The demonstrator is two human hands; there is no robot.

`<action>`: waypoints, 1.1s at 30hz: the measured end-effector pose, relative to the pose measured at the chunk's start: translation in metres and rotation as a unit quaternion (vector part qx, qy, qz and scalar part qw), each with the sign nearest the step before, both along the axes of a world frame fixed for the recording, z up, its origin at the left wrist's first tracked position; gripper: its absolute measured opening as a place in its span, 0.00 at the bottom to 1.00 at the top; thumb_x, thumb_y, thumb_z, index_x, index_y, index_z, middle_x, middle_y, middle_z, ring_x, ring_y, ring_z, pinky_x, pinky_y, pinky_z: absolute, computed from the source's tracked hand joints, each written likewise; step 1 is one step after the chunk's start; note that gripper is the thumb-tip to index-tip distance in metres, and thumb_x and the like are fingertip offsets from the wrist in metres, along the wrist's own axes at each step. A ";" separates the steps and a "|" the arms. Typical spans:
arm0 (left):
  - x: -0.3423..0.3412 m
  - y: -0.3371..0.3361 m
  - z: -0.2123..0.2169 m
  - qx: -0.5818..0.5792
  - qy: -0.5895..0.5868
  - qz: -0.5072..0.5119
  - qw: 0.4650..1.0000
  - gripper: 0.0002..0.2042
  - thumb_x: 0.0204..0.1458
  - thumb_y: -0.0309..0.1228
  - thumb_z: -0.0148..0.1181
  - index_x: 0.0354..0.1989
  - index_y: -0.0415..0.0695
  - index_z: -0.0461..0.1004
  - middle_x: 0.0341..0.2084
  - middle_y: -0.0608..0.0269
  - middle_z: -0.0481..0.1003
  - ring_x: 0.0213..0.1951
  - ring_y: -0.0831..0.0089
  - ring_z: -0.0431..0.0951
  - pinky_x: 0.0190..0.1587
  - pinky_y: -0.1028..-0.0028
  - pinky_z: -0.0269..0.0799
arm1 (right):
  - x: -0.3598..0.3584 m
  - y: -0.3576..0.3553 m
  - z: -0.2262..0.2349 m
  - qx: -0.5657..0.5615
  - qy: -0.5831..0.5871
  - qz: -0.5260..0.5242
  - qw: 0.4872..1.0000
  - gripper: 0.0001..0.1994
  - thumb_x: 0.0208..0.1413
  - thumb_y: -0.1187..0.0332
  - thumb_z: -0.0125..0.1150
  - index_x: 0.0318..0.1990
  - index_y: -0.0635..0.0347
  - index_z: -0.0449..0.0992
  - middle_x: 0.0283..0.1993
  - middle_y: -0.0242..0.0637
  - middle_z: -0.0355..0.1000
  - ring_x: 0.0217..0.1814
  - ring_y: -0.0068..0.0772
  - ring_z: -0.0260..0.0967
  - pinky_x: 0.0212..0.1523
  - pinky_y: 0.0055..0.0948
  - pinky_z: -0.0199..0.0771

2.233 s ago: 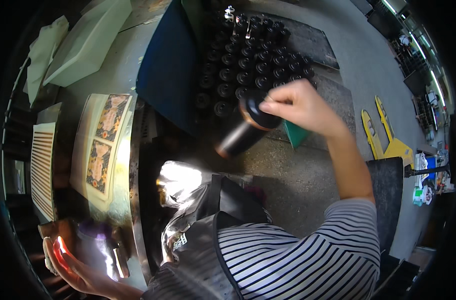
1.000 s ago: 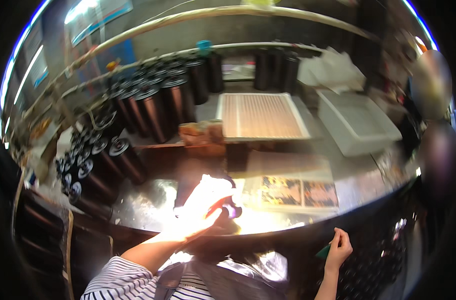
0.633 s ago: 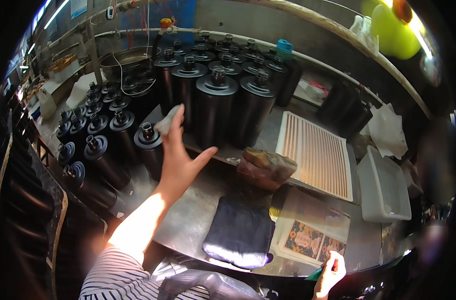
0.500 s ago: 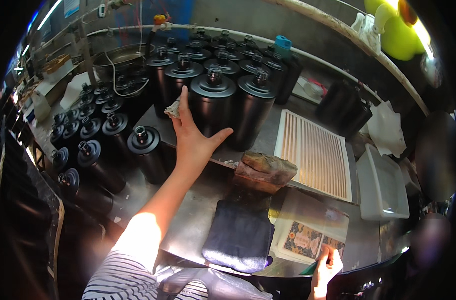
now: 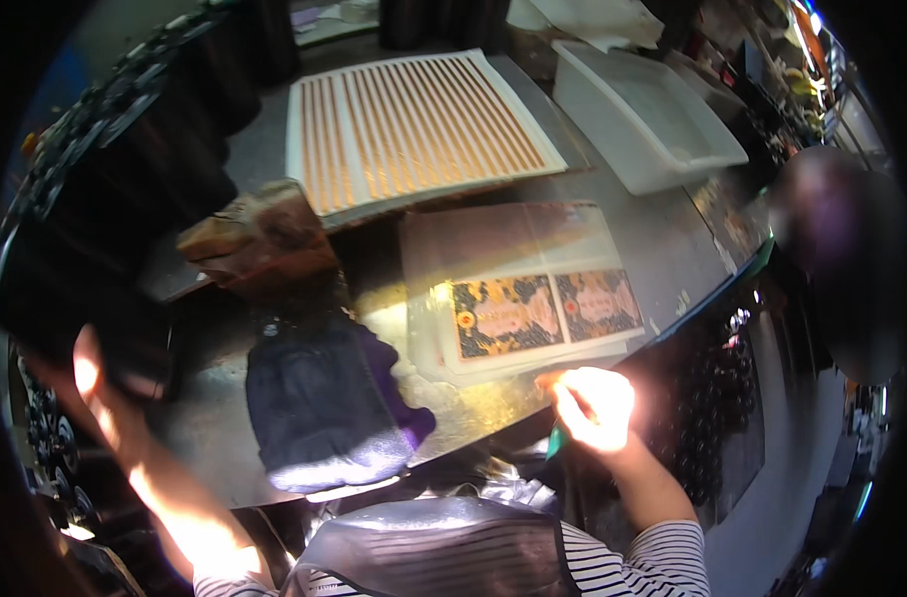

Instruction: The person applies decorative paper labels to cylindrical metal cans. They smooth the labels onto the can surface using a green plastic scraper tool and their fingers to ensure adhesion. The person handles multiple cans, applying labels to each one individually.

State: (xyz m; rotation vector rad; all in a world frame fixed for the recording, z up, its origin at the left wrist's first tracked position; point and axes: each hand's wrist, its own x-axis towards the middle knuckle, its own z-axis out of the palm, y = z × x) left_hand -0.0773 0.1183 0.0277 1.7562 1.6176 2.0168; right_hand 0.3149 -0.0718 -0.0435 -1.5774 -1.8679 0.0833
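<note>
My right hand (image 5: 595, 406) hovers at the table's front edge, close below a stack of pale, translucent sheets (image 5: 508, 239). Its fingers are pinched; whatever lies between the tips is too small to make out. The top sheet bears two rectangular black, gold and pink floral printed panels (image 5: 505, 316). At the far left, my left hand (image 5: 97, 398) is blurred beside a dark, cylindrical bottle (image 5: 125, 343). Its thumb points up while the other fingers are hard to see, so a grip on the bottle cannot be confirmed. A folded dark blue cloth (image 5: 319, 398) lies between my hands.
A rough brown block (image 5: 265, 239) stands behind the cloth. Farther back lies a white sheet with copper stripes (image 5: 424, 129). A white plastic tub (image 5: 642, 119) is at the back right. Black bottles (image 5: 175, 119) crowd the back left. A green-edged panel (image 5: 762, 254) runs along the right edge.
The view has swung to the right, so the table contents sit farther left. My left hand has left its raised, spread pose among the bottles and is lower. My right hand has come off the printed panels.
</note>
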 end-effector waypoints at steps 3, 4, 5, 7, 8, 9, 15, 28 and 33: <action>-0.008 -0.054 0.000 -0.095 -0.270 -0.178 0.942 0.34 0.49 0.35 0.52 0.64 0.40 0.47 0.58 0.51 0.58 0.56 0.61 0.62 0.58 0.67 0.57 | 0.046 0.001 -0.016 -0.054 0.094 -0.086 0.990 0.08 0.46 0.77 0.57 0.35 0.61 0.77 0.27 0.40 0.73 0.24 0.37 0.70 0.26 0.29 0.70; -0.005 -0.065 -0.007 -0.150 -0.285 -0.210 0.923 0.36 0.48 0.38 0.53 0.64 0.38 0.47 0.57 0.52 0.59 0.56 0.62 0.62 0.58 0.67 0.56 | 0.061 0.009 -0.011 -0.076 0.027 -0.101 0.992 0.10 0.46 0.76 0.56 0.37 0.58 0.77 0.29 0.39 0.73 0.27 0.37 0.71 0.28 0.30 0.71; -0.002 -0.076 -0.013 -0.183 -0.278 -0.227 0.915 0.37 0.48 0.39 0.54 0.64 0.39 0.46 0.58 0.52 0.58 0.56 0.62 0.62 0.58 0.67 0.55 | 0.068 0.019 -0.005 -0.106 -0.038 -0.100 0.989 0.13 0.46 0.76 0.57 0.41 0.54 0.76 0.31 0.37 0.72 0.31 0.36 0.71 0.30 0.31 0.71; 0.017 -0.079 -0.031 -0.233 -0.265 -0.274 0.895 0.38 0.47 0.40 0.54 0.65 0.39 0.45 0.59 0.52 0.57 0.57 0.62 0.60 0.59 0.67 0.53 | 0.085 0.028 -0.002 -0.201 -0.176 -0.100 0.958 0.21 0.45 0.74 0.57 0.50 0.47 0.72 0.34 0.34 0.69 0.37 0.35 0.69 0.32 0.33 0.72; 0.026 -0.080 -0.037 -0.253 -0.261 -0.289 0.886 0.38 0.47 0.41 0.54 0.65 0.40 0.45 0.59 0.53 0.56 0.57 0.62 0.59 0.60 0.67 0.52 | 0.092 0.034 -0.005 -0.203 -0.198 -0.106 0.953 0.21 0.45 0.73 0.57 0.50 0.47 0.71 0.34 0.34 0.68 0.37 0.36 0.69 0.33 0.33 0.72; 0.035 -0.078 -0.042 -0.266 -0.257 -0.300 0.879 0.39 0.47 0.41 0.55 0.65 0.40 0.44 0.59 0.53 0.56 0.58 0.62 0.58 0.60 0.66 0.51 | 0.097 0.041 -0.009 -0.205 -0.219 -0.111 0.948 0.21 0.46 0.73 0.56 0.51 0.46 0.71 0.35 0.34 0.68 0.37 0.37 0.69 0.33 0.33 0.72; 0.069 -0.070 -0.053 -0.307 -0.235 -0.306 0.870 0.42 0.46 0.45 0.56 0.66 0.43 0.42 0.61 0.54 0.52 0.61 0.63 0.54 0.62 0.65 0.45 | 0.131 0.105 -0.026 -0.205 -0.304 -0.097 0.925 0.19 0.50 0.72 0.50 0.51 0.44 0.71 0.39 0.38 0.68 0.41 0.39 0.69 0.36 0.33 0.72; 0.074 -0.073 -0.027 -0.356 -0.222 -0.298 0.857 0.44 0.41 0.40 0.60 0.64 0.36 0.44 0.58 0.52 0.58 0.60 0.64 0.58 0.60 0.71 0.52 | 0.179 0.252 -0.030 -0.483 0.007 0.067 0.873 0.23 0.44 0.56 0.65 0.48 0.54 0.73 0.47 0.37 0.73 0.47 0.35 0.70 0.52 0.29 0.65; 0.085 -0.054 -0.014 -0.355 -0.270 -0.392 0.805 0.49 0.40 0.41 0.66 0.66 0.40 0.38 0.63 0.54 0.50 0.64 0.66 0.49 0.64 0.70 0.42 | 0.191 0.234 -0.055 -0.058 -0.280 -0.022 0.958 0.20 0.50 0.56 0.58 0.48 0.56 0.71 0.42 0.45 0.72 0.43 0.48 0.70 0.43 0.41 0.69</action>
